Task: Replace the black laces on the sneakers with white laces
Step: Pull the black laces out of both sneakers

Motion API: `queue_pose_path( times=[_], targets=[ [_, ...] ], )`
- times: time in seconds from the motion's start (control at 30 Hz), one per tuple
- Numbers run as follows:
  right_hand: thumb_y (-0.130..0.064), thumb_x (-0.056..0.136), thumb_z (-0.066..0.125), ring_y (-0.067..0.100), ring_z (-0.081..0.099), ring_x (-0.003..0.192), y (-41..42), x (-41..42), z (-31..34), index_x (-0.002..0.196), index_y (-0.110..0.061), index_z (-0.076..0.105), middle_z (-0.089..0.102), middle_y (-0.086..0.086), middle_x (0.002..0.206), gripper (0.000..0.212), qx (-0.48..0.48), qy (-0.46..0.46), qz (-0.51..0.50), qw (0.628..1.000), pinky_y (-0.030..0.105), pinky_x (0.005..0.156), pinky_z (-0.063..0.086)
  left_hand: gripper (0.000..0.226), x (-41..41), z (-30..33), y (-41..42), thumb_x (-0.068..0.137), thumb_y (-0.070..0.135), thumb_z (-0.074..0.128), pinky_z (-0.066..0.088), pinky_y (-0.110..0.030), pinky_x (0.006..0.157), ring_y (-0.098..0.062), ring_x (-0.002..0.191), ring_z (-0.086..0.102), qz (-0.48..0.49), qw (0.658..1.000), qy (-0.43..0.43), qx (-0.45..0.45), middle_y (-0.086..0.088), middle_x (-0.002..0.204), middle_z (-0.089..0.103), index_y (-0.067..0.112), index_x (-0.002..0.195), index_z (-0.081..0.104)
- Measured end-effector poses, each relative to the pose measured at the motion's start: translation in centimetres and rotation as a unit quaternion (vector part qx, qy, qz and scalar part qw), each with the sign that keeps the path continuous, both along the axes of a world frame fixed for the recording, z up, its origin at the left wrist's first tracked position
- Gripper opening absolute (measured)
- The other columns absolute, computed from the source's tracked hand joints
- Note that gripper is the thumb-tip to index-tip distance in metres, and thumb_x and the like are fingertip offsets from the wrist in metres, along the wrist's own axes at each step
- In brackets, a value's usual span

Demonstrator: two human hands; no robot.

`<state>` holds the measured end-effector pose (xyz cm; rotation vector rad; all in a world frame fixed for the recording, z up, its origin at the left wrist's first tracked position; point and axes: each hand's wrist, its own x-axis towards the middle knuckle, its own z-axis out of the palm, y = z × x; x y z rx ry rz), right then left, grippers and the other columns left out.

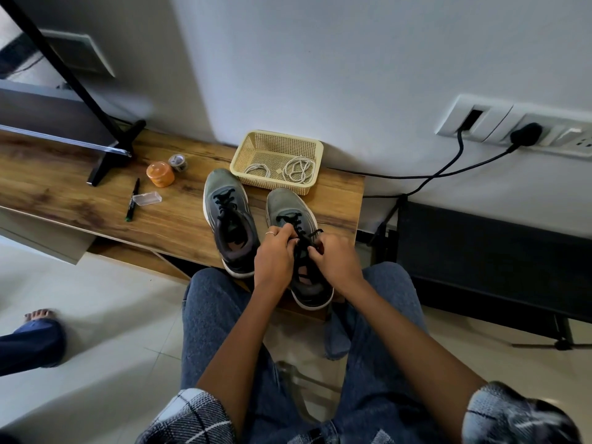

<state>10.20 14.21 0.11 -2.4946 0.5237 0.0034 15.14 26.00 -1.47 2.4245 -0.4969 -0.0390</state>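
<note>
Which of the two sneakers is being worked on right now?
The right sneaker: both hands, left and right, pinch its black laces. The left sneaker sits untouched.

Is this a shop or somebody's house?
Most likely a house, maybe a living room. A TV stand sits on a low wooden shelf, a wall socket has plugs in it, and the floor is tiled.

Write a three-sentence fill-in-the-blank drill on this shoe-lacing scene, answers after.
1. The coiled white laces lie in the cream plastic ____.
2. Both hands, left hand and right hand, pinch the ____ lace of the right-side grey sneaker.
3. The round orange jar stands on the ____ bench.

Answers: basket; black; wooden
</note>
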Motion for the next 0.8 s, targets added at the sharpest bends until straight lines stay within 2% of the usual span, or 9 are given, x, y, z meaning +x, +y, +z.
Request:
queue_pose_path(
  times=[0.17,0.27,0.37,0.47,0.57,0.63,0.7,0.8],
  targets=[
    [-0.024,0.085,0.061,0.024,0.062,0.068,-0.7,0.1,-0.5,0.075,-0.008,0.064,0.064,0.007,0.069,0.019,0.064,0.009,-0.079,0.995,0.039,0.058,0.051,0.009,0.0,-0.1,0.1,0.095,0.013,0.053,0.048,-0.040,0.069,-0.019,0.077,0.057,0.091,0.984,0.059,-0.140,-0.001,0.079,0.059,0.013,0.086,0.050],
    [-0.024,0.086,0.060,0.024,0.061,0.067,-0.5,0.1,-0.3,0.074,-0.008,0.064,0.064,0.008,0.069,0.020,0.065,0.015,-0.077,0.995,0.038,0.059,0.050,0.006,-0.3,0.2,-0.2,0.096,0.015,0.051,0.047,-0.038,0.071,-0.022,0.080,0.059,0.123,0.977,0.090,-0.148,0.000,0.082,0.059,0.012,0.092,0.051],
    [-0.025,0.088,0.058,0.024,0.060,0.071,-0.3,0.0,-0.2,0.078,-0.008,0.063,0.063,0.008,0.074,0.020,0.036,0.020,-0.059,0.997,0.036,0.061,0.047,0.006,-0.7,0.9,-0.5,0.098,0.020,0.046,0.044,-0.036,0.068,-0.019,0.085,0.057,0.088,0.990,0.069,-0.082,0.002,0.093,0.059,0.018,0.100,0.052],
    [-0.024,0.089,0.058,0.025,0.059,0.075,-0.4,-0.1,0.0,0.082,-0.007,0.063,0.063,0.010,0.079,0.019,0.015,0.019,-0.039,0.999,0.034,0.061,0.044,0.012,-0.6,1.1,-0.8,0.091,0.023,0.056,0.047,-0.036,0.070,-0.020,0.102,0.051,-0.006,0.998,-0.037,0.048,0.001,0.109,0.058,0.020,0.102,0.059],
    [-0.025,0.089,0.058,0.025,0.059,0.076,-0.5,-0.1,0.2,0.083,-0.007,0.064,0.064,0.011,0.080,0.019,0.010,0.019,-0.034,0.999,0.032,0.060,0.041,0.019,-0.3,1.2,-1.0,0.083,0.034,0.067,0.042,-0.041,0.086,-0.024,0.107,0.050,-0.020,0.985,-0.098,0.140,-0.001,0.111,0.060,0.020,0.095,0.068],
    [-0.024,0.089,0.059,0.024,0.060,0.076,-0.5,-0.1,0.3,0.083,-0.007,0.065,0.064,0.010,0.080,0.019,0.012,0.018,-0.033,0.999,0.034,0.061,0.043,0.022,-0.1,1.3,-1.1,0.089,0.039,0.060,0.033,-0.045,0.100,-0.023,0.112,0.047,-0.031,0.974,-0.109,0.195,0.001,0.114,0.060,0.022,0.101,0.067],
    [-0.023,0.088,0.059,0.024,0.060,0.076,-0.4,-0.2,0.3,0.084,-0.006,0.065,0.064,0.010,0.079,0.018,0.015,0.013,-0.031,0.999,0.036,0.062,0.046,0.025,0.1,1.4,-1.2,0.095,0.040,0.051,0.021,-0.052,0.109,-0.022,0.116,0.043,-0.033,0.969,-0.105,0.221,0.004,0.115,0.059,0.023,0.107,0.065],
    [-0.022,0.087,0.059,0.025,0.060,0.074,-0.4,-0.1,0.4,0.080,-0.007,0.065,0.064,0.011,0.076,0.018,0.023,0.014,-0.043,0.999,0.038,0.062,0.048,0.022,-0.3,1.7,-1.3,0.096,0.036,0.048,0.014,-0.065,0.109,-0.021,0.112,0.045,-0.021,0.971,-0.098,0.219,0.005,0.108,0.060,0.022,0.105,0.063]
  ],
)
